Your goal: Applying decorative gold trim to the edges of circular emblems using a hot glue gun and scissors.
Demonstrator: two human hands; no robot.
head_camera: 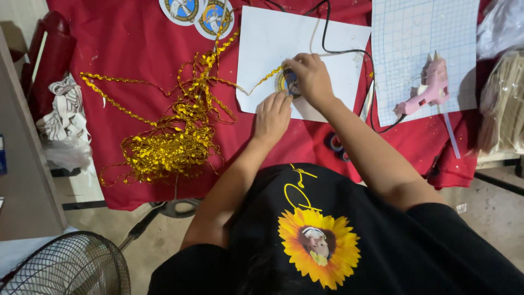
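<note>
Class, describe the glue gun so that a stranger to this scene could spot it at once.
Find the red cloth, then the gridded mat at its far right. The glue gun lies on the mat's lower edge: pink, pistol-shaped, trailing a black cord.

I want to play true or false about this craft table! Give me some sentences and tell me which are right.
1. The pink glue gun lies on the gridded mat. True.
2. The gold ribbon is wound neatly on a spool. False: it lies in a loose tangled pile.
3. Both hands, left and right, work at a round piece on the white paper. True.
4. The table cloth is blue. False: it is red.
</note>
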